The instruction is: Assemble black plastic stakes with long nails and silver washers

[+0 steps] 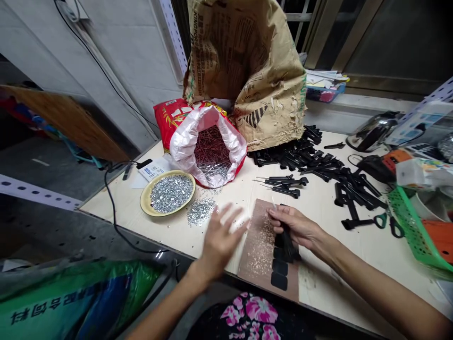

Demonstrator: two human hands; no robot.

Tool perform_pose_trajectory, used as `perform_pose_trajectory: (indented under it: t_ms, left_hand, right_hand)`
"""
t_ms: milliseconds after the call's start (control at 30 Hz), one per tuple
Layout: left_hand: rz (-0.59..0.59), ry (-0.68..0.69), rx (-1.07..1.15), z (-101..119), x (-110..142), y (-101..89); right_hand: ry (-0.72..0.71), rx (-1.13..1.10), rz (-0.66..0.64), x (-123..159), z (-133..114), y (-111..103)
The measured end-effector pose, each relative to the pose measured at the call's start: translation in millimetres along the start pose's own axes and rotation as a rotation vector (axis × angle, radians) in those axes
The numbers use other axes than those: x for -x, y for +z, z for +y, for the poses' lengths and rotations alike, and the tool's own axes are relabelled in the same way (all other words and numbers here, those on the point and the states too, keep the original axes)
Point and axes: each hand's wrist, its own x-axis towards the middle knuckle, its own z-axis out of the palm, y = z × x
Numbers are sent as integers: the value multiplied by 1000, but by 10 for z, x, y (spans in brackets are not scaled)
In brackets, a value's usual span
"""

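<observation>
My left hand (221, 243) hovers over the table's front edge, smeared by motion, its fingers spread and nothing visible in them. A small heap of metal washers (201, 211) lies just beyond it. Above a brown board (253, 257), my right hand (293, 225) is closed around black plastic pieces (288, 243) that hang below the fingers; how many is unclear. A thin pale tip (273, 203) sticks up by the thumb. Black rounded pads (279, 282) line the board's right side. Past the right hand lie a few black pieces with long pins (283, 182).
A yellow bowl of washers (143, 203) and an open red sack (177, 141) of long pins stand at left. Behind are a brown paper sack (279, 113) and a pile of black pieces (318, 160). Scissors (396, 228) and a green basket (410, 226) are at right.
</observation>
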Motion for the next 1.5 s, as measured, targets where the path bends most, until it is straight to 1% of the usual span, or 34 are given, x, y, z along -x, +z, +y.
perform_pose_trajectory:
  t_ms: [33,67,133,200,300,367,500,600,667,733,800,833,933,1000,1033,1100,1200,1367,1500]
  left_hand:
    - [-19,-124,-79,-162,65,30]
    - [-54,-212,-142,-313,124,73]
    - [-158,-292,-201,-550,223,178]
    - [-239,-324,-226,-678,294,280]
    - [-303,-346,-256,-713,352,379]
    - [-332,-359,-285,-694,363,400]
    - [-386,-375,-328,-673,347,382]
    - [-428,-340,-336,-681,320,367]
    - [-439,-324,-312,-687,298,361]
    - [-403,-361,-217,-687,272,356]
    - [-297,-483,-11,-676,240,351]
    - [-231,-577,144,-664,221,350]
    - [-52,-929,721,-598,152,365]
    - [9,-1112,1032,-532,99,384]
    - [31,-1164,1132,-497,71,393]
    - [58,-1201,1246,-432,18,402]
    - [78,-1189,1305,-367,-47,392]
    - [60,-1133,1257,-329,-104,374]
    - [32,-1127,1257,-298,-130,401]
  right_hand:
    - [-10,14,-18,-30,-39,-45]
    - [-62,102,5,-47,-67,-66]
    - [-195,360,77,-51,-96,-52]
    - [-253,600,134,-37,-100,-5]
    - [-253,826,192,-37,-79,45]
    - [-307,904,181,-64,-54,50]
    - [-458,978,126,-131,-34,47]
    - [-537,987,47,-163,-60,76]
    - [-574,984,30,-184,-79,119]
    - [-614,980,46,-207,-85,181]
    - [-661,966,62,-227,-83,260]
    - [-688,954,67,-233,-82,302]
    - [-744,942,86,-234,-92,416]
    - [-753,966,108,-226,-113,465]
    - [-752,983,119,-222,-126,478]
    - [-746,1017,141,-216,-153,486]
    - [-728,1065,156,-203,-187,471]
    - [-728,1093,190,-155,-216,436]
    - [-721,1100,194,-116,-231,401]
